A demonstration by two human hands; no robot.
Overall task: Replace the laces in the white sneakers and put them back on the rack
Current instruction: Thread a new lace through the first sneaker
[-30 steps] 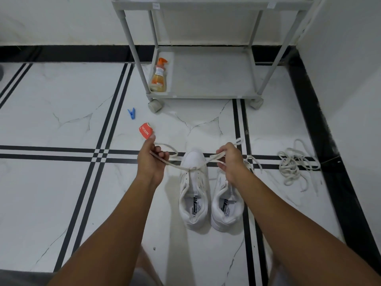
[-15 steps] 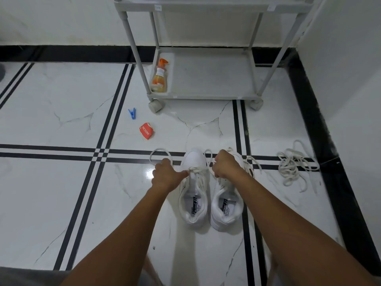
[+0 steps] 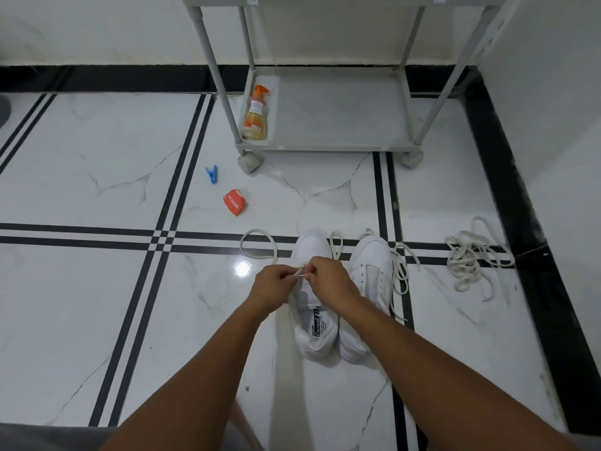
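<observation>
Two white sneakers stand side by side on the floor, toes pointing away from me. Over the left sneaker (image 3: 313,333) my left hand (image 3: 273,286) and my right hand (image 3: 327,279) meet, both pinching the cream lace (image 3: 258,244) near the eyelets. That lace loops out on the floor to the left of the toe. The right sneaker (image 3: 372,265) has a loose lace (image 3: 398,271) trailing along its right side. A heap of cream laces (image 3: 471,260) lies further right. The grey rack (image 3: 328,144) stands beyond the shoes.
An orange spray bottle (image 3: 255,115) stands on the rack's bottom shelf at its left. A blue clothes peg (image 3: 211,174) and a red sachet (image 3: 234,203) lie on the tiles to the left front of the rack. A white wall rises at the right.
My hands were wide apart, pulling the lace taut across the left sneaker. They have come together over its eyelets, and the lace ends have fallen slack on the floor.
</observation>
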